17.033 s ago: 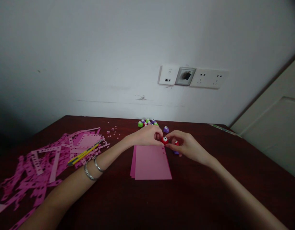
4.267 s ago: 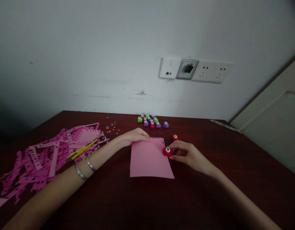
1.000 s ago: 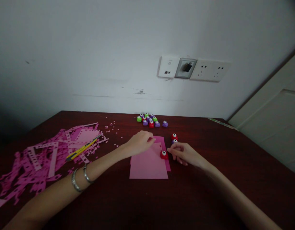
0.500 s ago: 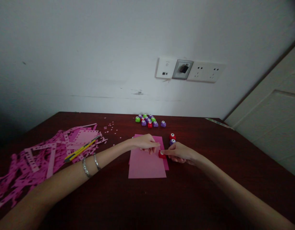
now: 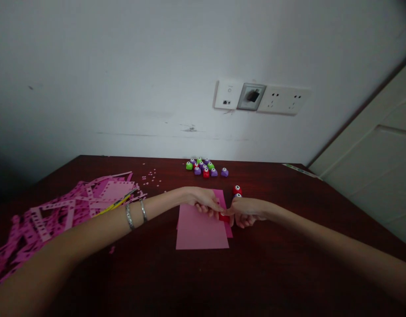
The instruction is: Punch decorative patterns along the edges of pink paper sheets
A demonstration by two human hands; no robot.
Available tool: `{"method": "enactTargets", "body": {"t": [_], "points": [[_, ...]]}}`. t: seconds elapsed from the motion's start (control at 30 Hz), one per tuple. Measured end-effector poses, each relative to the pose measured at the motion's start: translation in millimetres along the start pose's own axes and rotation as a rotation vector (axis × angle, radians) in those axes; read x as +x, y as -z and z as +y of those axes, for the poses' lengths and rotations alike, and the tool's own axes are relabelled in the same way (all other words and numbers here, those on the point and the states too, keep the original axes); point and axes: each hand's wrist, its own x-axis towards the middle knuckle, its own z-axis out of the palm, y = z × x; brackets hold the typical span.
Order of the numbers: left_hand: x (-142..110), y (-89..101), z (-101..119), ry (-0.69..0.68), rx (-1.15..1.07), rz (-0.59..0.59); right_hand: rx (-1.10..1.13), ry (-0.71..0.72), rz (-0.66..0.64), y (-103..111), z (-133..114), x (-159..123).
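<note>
A small stack of pink paper sheets [image 5: 199, 229] lies on the dark wooden table [image 5: 223, 281]. My left hand [image 5: 204, 202] rests on the top sheet with its fingers curled down, pinching the paper's right edge. My right hand [image 5: 245, 211] is closed on a small red paper punch [image 5: 223, 217] at that same edge; its fingers cover most of the punch. The two hands touch at the punch.
A second red punch [image 5: 236, 189] and a purple one [image 5: 238, 195] sit just behind my right hand. A cluster of several green, purple and red punches [image 5: 204, 167] stands near the wall. A heap of pink paper scraps [image 5: 57, 215] with a yellow knife [image 5: 119, 202] lies left.
My right hand has closed over the red punch and pressed it onto the paper's edge. My left hand slid right along the sheet to meet it. The view dipped slightly.
</note>
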Motion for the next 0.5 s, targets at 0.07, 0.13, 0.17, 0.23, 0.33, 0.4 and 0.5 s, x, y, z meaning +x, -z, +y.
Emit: {"method": "enactTargets", "body": {"t": [0.07,0.13,0.17,0.23,0.33,0.4,0.5], "points": [[1.4,3.5,0.7,0.009,-0.023,-0.053,0.01,-0.011,-0.048,2.2,-3.5,0.4],[2.0,5.7,1.8,0.015,-0.032,-0.088,0.018,-0.025,-0.076,3.8,-8.0,-0.9],[2.2,6.4,2.3,0.016,-0.031,-0.101,0.023,-0.033,-0.085,4.4,-10.6,-2.2],[2.9,7.2,2.9,0.02,-0.026,-0.116,0.035,-0.044,-0.101,5.1,-15.8,-5.4],[5.5,7.1,1.6,0.04,-0.035,-0.111,0.052,-0.052,-0.123,5.3,-21.2,-8.2],[7.4,6.2,-0.1,0.052,-0.052,-0.1,0.049,-0.065,-0.123,5.0,-22.6,-6.9],[9.0,3.9,-1.9,0.07,-0.078,-0.061,0.035,-0.093,-0.117,4.4,-23.0,-1.5]]}}
